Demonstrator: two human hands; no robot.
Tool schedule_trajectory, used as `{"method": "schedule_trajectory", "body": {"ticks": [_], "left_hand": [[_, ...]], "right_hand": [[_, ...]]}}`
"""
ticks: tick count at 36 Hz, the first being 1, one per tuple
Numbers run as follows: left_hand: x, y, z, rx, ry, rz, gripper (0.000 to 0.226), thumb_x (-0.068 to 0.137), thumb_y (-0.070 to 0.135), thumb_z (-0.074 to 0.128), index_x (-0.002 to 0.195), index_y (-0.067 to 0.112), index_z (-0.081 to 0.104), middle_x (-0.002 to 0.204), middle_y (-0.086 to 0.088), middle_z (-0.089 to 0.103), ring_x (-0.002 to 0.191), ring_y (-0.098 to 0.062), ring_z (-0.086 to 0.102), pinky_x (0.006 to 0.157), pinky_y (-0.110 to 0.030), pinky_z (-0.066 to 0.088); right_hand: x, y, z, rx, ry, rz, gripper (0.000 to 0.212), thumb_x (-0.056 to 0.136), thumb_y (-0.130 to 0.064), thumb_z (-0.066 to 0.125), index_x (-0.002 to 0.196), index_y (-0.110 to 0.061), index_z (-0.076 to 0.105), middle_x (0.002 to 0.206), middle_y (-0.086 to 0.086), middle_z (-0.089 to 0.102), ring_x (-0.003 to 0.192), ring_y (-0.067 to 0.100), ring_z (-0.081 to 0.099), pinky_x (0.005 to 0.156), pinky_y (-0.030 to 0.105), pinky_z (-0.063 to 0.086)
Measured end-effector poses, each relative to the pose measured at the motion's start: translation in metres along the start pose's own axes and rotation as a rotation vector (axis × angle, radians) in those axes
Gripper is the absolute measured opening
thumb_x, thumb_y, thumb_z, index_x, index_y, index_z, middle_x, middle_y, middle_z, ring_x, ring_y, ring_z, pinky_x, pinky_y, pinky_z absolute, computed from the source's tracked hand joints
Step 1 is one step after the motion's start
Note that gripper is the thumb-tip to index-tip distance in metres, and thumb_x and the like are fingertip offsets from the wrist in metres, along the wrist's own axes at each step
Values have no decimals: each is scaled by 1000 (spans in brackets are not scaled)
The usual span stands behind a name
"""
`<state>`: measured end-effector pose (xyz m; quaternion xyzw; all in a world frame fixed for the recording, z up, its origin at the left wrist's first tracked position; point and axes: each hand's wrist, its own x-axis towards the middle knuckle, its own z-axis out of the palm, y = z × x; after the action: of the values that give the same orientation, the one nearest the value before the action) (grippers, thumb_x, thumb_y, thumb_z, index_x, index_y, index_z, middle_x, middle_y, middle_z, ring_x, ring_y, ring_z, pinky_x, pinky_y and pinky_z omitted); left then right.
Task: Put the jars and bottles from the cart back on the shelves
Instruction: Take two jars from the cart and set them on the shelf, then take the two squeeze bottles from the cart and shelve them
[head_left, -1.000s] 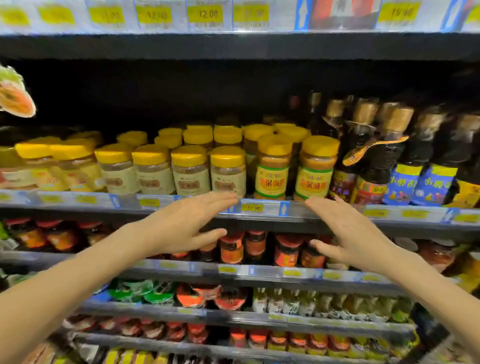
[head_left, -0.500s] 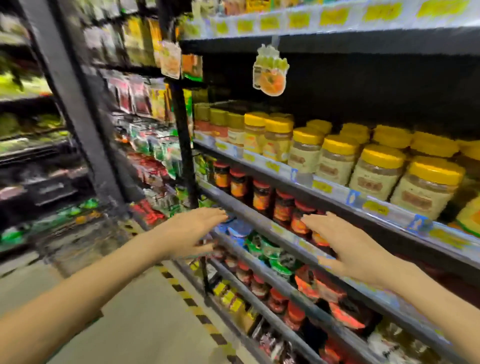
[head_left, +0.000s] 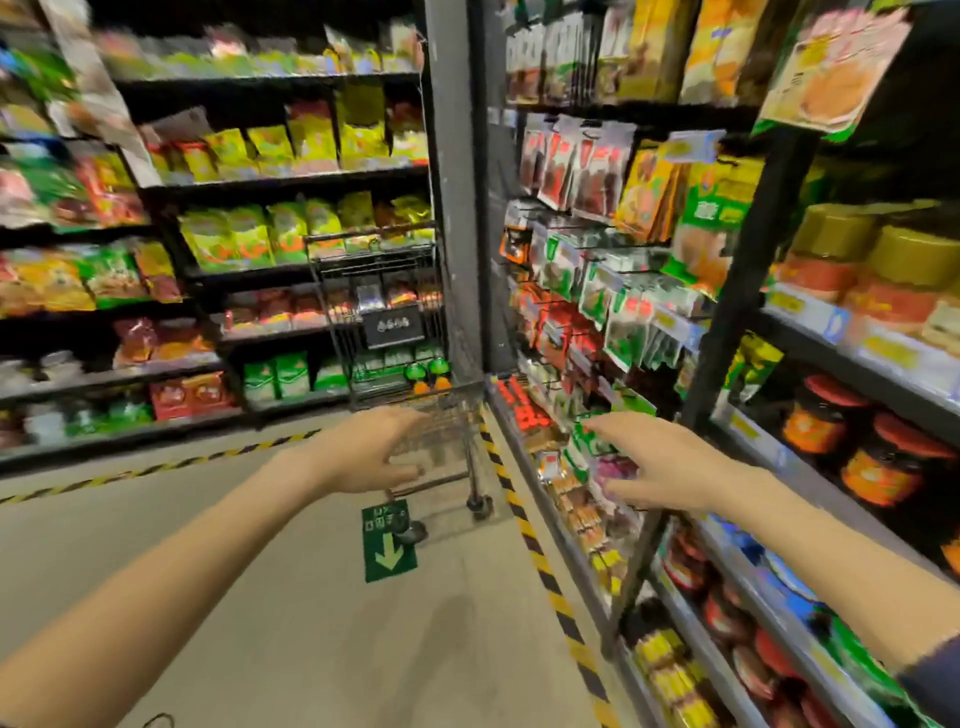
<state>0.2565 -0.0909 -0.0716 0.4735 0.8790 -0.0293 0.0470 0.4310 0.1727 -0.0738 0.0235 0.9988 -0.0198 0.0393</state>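
View has swung left since 0.5 s ago: the jar shelves, then ahead, now run down the R edge, and the cart (head_left: 395, 332) has come into sight at the aisle end. Both arms still out front, same pose.

L hand (head_left: 363, 452): fingers slack and spread, thumb apart, nothing in it. It overlaps the cart's near lower rim in view; contact can't be told. R hand (head_left: 660, 462): fingers straight and relaxed, also holding nothing, in front of the hanging packets (head_left: 597, 291).

Cart: wire basket on wheels, just beside the grey pillar (head_left: 457, 208), black sign on its mesh. Low down, seen thru the mesh, two green-capped items (head_left: 428, 376) w/ orange bodies. Too blurred to say jar or bottle, or whether they sit in the basket or on the shelf behind.

R shelves (head_left: 810, 317): top row yellow-lidded jars (head_left: 904, 260) w/ reddish contents; row below, red-lidded jars (head_left: 821, 410) w/ orange labels, dark inside.

Far shelves hold snack bags (head_left: 249, 234). On the floor: green arrow sticker (head_left: 389, 540) and yellow-black tape (head_left: 545, 566) along the shelf foot.
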Motion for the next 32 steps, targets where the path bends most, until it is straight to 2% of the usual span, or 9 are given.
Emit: {"method": "schedule_trajectory", "body": {"ticks": [5, 11, 15, 20, 26, 29, 32], "left_hand": [[12, -57, 6, -45, -34, -127, 69, 87, 48, 55, 145, 20, 29, 145, -2, 43, 127, -17, 43, 105, -32, 37], [55, -107, 14, -72, -77, -232, 64, 87, 45, 56, 141, 19, 35, 143, 1, 44, 125, -15, 45, 98, -26, 38], [105, -143, 25, -74, -105, -313, 65, 86, 47, 57, 141, 19, 36, 143, 0, 45, 127, -17, 45, 103, -34, 41], [176, -183, 30, -54, -152, -373, 57, 84, 53, 55, 129, 19, 49, 129, -1, 56, 114, -20, 53, 93, -38, 47], [246, -227, 30, -135, -192, -458, 60, 86, 50, 56, 133, 13, 45, 133, -5, 53, 117, -22, 52, 91, -30, 43], [271, -248, 33, -193, -205, -491, 62, 84, 48, 59, 134, 13, 45, 134, -5, 54, 118, -22, 53, 95, -32, 45], [296, -275, 39, -235, -215, -509, 62, 85, 47, 60, 133, 12, 46, 132, -7, 55, 118, -22, 53, 96, -34, 46]], "right_hand": [[85, -6, 1, 14, -85, -80, 68, 91, -42, 52, 148, -23, 21, 153, -4, 28, 139, 13, 30, 111, 28, 29], [186, 5, 9, -7, -125, -154, 69, 88, -42, 54, 146, -19, 26, 149, 0, 36, 134, 16, 37, 107, 32, 37], [257, 26, 17, -19, -148, -200, 67, 88, -41, 53, 145, -19, 28, 150, 1, 34, 136, 17, 35, 109, 32, 35], [349, 61, 18, -19, -166, -256, 67, 86, -45, 56, 144, -20, 30, 148, 1, 37, 134, 19, 38, 107, 36, 37], [451, 91, 10, -43, -182, -308, 63, 85, -45, 55, 139, -18, 39, 139, 4, 48, 127, 21, 45, 101, 37, 42], [492, 98, 12, -38, -215, -324, 66, 85, -46, 56, 140, -16, 38, 141, 4, 46, 129, 21, 44, 104, 38, 41], [532, 103, 17, -54, -248, -336, 60, 84, -46, 55, 134, -14, 43, 134, 7, 51, 123, 24, 49, 99, 41, 44]]}}
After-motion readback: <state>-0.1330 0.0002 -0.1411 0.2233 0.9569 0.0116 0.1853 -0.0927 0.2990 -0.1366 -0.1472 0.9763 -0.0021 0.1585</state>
